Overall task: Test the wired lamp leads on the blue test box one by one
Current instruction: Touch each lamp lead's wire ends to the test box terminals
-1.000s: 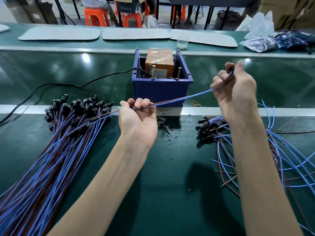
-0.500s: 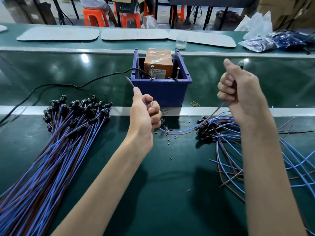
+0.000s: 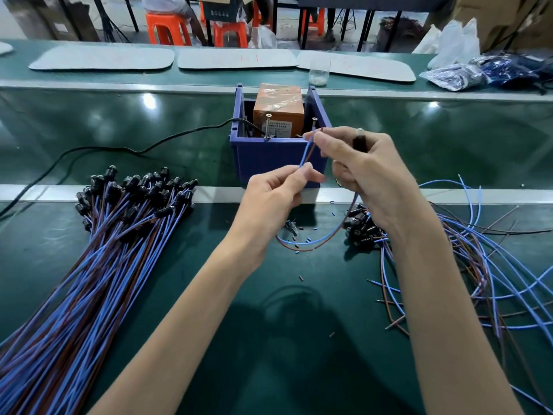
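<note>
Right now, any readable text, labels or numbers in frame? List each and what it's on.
None legible.
White label on the orange block in the blue test box: printed lines, too blurred to read.
Red marks on the grey mats: faint, unreadable.
Pale lettering on the dark crate at the back: too small to read.
Lamp lead being held: no marking visible.

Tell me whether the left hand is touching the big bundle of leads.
No: the left hand pinches a single lead in front of the blue test box, apart from the bundle.
</note>
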